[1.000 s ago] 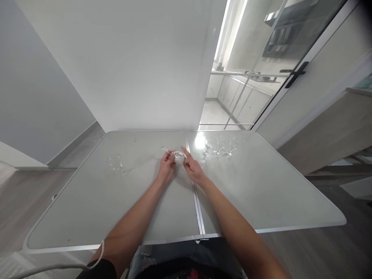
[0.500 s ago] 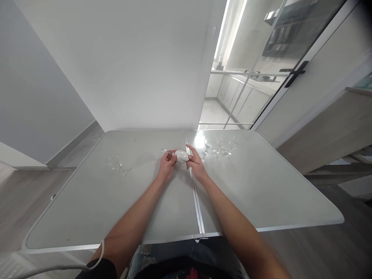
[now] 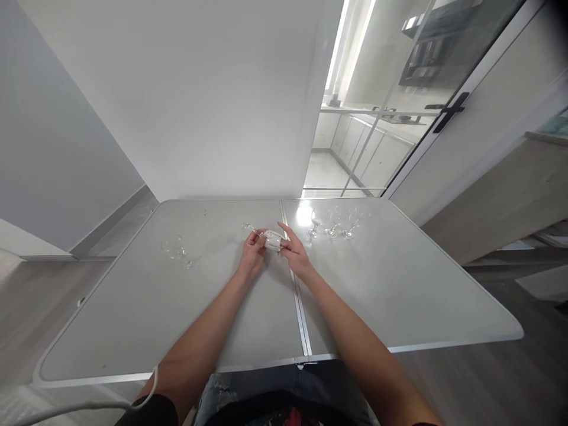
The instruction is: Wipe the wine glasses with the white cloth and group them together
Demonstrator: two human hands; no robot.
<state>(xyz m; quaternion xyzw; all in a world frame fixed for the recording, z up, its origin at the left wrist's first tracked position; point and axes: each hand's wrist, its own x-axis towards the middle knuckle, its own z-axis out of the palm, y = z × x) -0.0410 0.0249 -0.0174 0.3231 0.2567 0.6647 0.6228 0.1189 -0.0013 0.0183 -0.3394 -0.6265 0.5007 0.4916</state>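
Observation:
Held on its side above the middle of the table is a clear stemmed wine glass (image 3: 268,236), its foot pointing to the left. My left hand (image 3: 252,254) is closed around the stem and the base of the bowl. A white cloth (image 3: 276,241) shows through the bowl. At the rim, my right hand (image 3: 296,254) pinches the cloth with its fingertips in the bowl's mouth, while the index finger sticks out. The fingertips are partly hidden by glass and cloth.
Three clear stemmed glasses (image 3: 331,231) stand upright in a row at the back right of the pale table (image 3: 390,290). More clear glassware (image 3: 177,251) lies at the left. A metal seam (image 3: 302,322) crosses the table. A white cable (image 3: 89,407) runs by my left arm.
Both hands have shifted slightly left with the glass. The cloth in the bowl looks less bunched, and my right fingers have moved a little at the rim.

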